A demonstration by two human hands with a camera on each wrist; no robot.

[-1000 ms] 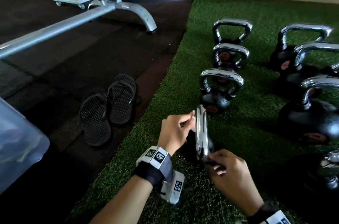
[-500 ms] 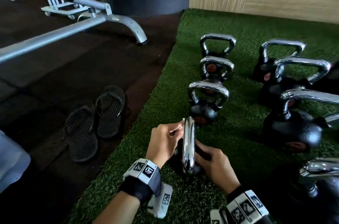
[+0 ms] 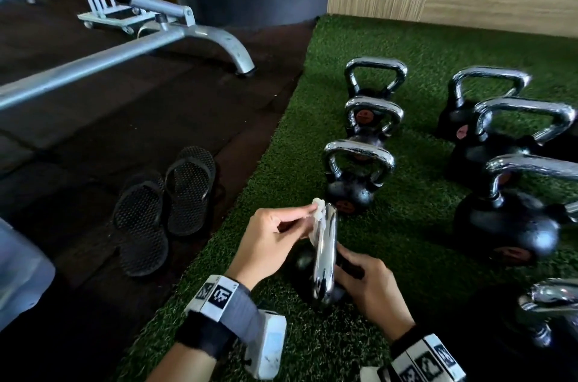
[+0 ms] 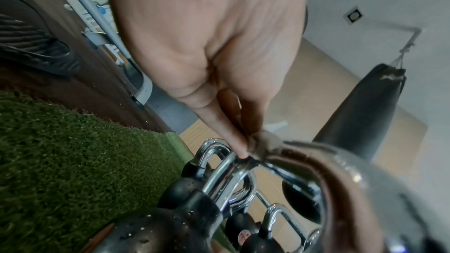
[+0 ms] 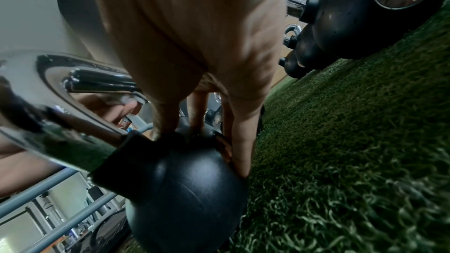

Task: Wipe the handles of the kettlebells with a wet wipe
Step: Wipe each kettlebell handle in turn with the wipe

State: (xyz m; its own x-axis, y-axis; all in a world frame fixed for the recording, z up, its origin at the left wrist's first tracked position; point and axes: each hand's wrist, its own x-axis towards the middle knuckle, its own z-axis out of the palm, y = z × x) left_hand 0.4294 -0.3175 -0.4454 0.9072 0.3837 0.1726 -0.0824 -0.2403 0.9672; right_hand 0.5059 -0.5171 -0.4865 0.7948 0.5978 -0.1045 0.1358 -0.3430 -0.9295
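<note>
While your left hand (image 3: 272,244) pinches the wet wipe (image 3: 318,209) to the handle (image 3: 327,256), right hand (image 3: 372,291) presses straight fingers on the kettlebell (image 5: 185,189) beneath; chrome's slick, wad may slip.

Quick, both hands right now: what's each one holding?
Left hand: pinching the wet wipe against the top of the chrome handle.
Right hand: open, holding nothing; fingers press on the black kettlebell body.
</note>
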